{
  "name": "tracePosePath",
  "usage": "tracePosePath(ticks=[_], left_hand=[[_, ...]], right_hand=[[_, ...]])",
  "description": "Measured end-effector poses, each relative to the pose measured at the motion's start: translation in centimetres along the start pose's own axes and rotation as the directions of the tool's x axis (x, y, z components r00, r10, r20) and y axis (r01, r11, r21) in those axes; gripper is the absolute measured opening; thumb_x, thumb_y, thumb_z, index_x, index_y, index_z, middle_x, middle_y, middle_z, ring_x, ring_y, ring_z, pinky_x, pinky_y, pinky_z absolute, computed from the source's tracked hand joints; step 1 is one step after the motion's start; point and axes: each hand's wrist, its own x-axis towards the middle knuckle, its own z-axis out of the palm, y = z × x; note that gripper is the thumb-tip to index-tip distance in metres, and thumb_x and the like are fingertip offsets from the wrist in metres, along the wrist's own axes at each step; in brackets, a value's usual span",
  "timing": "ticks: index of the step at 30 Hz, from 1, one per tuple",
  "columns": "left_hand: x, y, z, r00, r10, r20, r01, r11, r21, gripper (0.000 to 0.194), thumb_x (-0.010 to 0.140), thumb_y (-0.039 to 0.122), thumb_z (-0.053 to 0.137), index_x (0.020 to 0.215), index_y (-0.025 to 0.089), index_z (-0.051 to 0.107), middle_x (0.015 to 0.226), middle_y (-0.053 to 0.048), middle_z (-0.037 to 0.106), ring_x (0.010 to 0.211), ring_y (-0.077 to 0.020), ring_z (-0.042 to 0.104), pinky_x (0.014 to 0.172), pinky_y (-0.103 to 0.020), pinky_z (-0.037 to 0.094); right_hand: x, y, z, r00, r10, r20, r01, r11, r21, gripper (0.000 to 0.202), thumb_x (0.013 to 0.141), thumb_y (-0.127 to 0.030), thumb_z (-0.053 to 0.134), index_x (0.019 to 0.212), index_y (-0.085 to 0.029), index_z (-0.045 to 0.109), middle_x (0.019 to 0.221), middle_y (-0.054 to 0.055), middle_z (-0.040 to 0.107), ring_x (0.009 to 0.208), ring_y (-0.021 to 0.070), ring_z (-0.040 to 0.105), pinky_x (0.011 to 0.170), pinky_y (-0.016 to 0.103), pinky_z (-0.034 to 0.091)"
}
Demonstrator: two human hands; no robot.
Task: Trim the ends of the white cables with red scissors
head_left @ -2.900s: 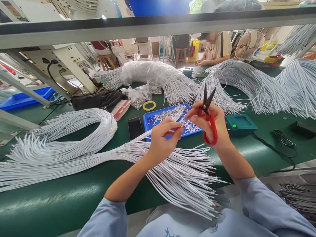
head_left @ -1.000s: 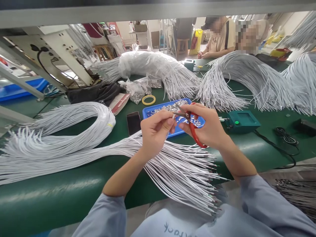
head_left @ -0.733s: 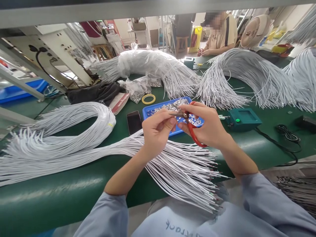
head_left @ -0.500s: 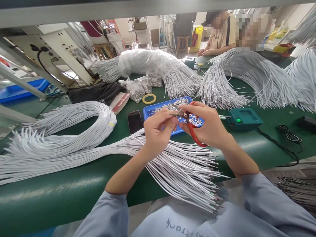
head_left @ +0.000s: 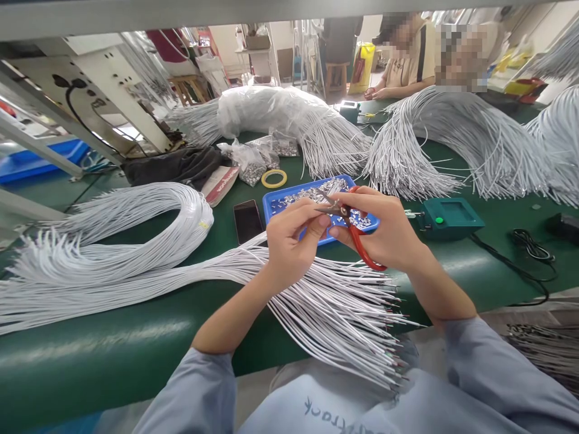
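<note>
My right hand (head_left: 384, 232) is closed around a pair of scissors (head_left: 368, 252) with red handles. The blades are parted and point left, toward the fingertips of my left hand (head_left: 292, 241). That left hand is closed in a pinch beside the blades; what sits between its fingers is too small and covered to make out. Behind both hands lies a blue tray (head_left: 272, 198) holding many small silvery metal pieces. Below them a bundle of white cables (head_left: 335, 319) fans out to the right, its stripped ends showing thin coloured wires.
A phone (head_left: 248, 222), a tape roll (head_left: 274, 178) and bags of metal pieces (head_left: 253, 173) lie around the tray. On the right sits a green device (head_left: 452, 220) with a black cord. Looped cable bundles (head_left: 181, 211) occupy the left and back. A co-worker (head_left: 409, 60) sits opposite.
Both hands and the scissors appear very slightly farther right, while the view itself has shifted a little. The grip of each hand looks the same.
</note>
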Motion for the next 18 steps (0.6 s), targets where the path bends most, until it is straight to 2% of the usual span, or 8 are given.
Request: tracePosePath(ticks=[5, 9, 11, 14, 16, 18], left_hand=[[0.1, 0.3, 0.0, 0.996, 0.092, 0.017, -0.093, 0.993, 0.078, 0.015, 0.086, 0.011, 0.06, 0.084, 0.02, 0.072, 0.073, -0.001, 0.066, 0.066, -0.0101, 0.058, 0.061, -0.024, 0.049], [0.0, 0.3, -0.1, 0.997, 0.072, 0.02, -0.073, 0.996, 0.051, 0.012, 0.086, 0.014, 0.062, 0.082, 0.019, 0.072, 0.073, -0.002, 0.066, 0.065, -0.0102, 0.058, 0.058, -0.023, 0.049], [0.2, 0.1, -0.6, 1.0, 0.015, -0.011, -0.015, 1.0, -0.015, 0.009, 0.086, 0.019, 0.064, 0.082, 0.02, 0.072, 0.071, -0.001, 0.064, 0.059, -0.009, 0.056, 0.052, -0.022, 0.048], [0.6, -0.2, -1.5, 0.988, -0.092, -0.122, 0.072, 0.984, -0.16, 0.01, 0.087, 0.027, 0.065, 0.087, 0.022, 0.073, 0.067, 0.001, 0.061, 0.05, -0.0062, 0.053, 0.048, -0.021, 0.047], [0.8, -0.1, -1.8, 0.981, -0.102, -0.166, 0.07, 0.98, -0.184, 0.009, 0.086, 0.027, 0.066, 0.086, 0.023, 0.074, 0.066, 0.001, 0.062, 0.052, -0.0064, 0.056, 0.051, -0.021, 0.049], [0.7, 0.3, -1.6, 0.989, -0.063, -0.133, 0.046, 0.991, -0.128, 0.006, 0.084, 0.023, 0.068, 0.084, 0.022, 0.074, 0.068, 0.001, 0.065, 0.061, -0.008, 0.06, 0.057, -0.02, 0.051]], right_hand=[[-0.2, -0.3, 0.2, 1.0, -0.008, -0.019, 0.008, 1.0, 0.005, 0.029, 0.077, -0.031, 0.072, 0.103, -0.018, 0.07, 0.085, 0.003, 0.073, 0.079, 0.0165, 0.06, 0.075, 0.032, 0.051], [-0.3, -0.3, 0.2, 0.999, -0.017, -0.028, 0.018, 0.999, 0.037, 0.028, 0.075, -0.028, 0.074, 0.102, -0.02, 0.071, 0.085, 0.002, 0.073, 0.08, 0.0165, 0.061, 0.073, 0.031, 0.052], [0.0, 0.1, 0.1, 0.999, 0.026, -0.03, -0.025, 0.999, 0.023, 0.028, 0.074, -0.028, 0.074, 0.101, -0.021, 0.071, 0.084, 0.002, 0.073, 0.08, 0.0171, 0.062, 0.073, 0.032, 0.052], [0.6, 0.9, -0.2, 0.984, 0.169, -0.056, -0.17, 0.985, -0.008, 0.029, 0.073, -0.032, 0.075, 0.1, -0.02, 0.072, 0.085, 0.002, 0.073, 0.079, 0.0186, 0.064, 0.072, 0.035, 0.052], [0.8, 1.3, -0.6, 0.965, 0.236, -0.119, -0.231, 0.972, 0.053, 0.027, 0.074, -0.032, 0.075, 0.098, -0.019, 0.072, 0.083, 0.002, 0.073, 0.076, 0.0186, 0.066, 0.07, 0.035, 0.053], [0.9, 1.2, -0.8, 0.954, 0.23, -0.194, -0.195, 0.964, 0.18, 0.022, 0.074, -0.027, 0.075, 0.095, -0.021, 0.07, 0.079, 0.0, 0.071, 0.073, 0.0169, 0.067, 0.069, 0.034, 0.054]])
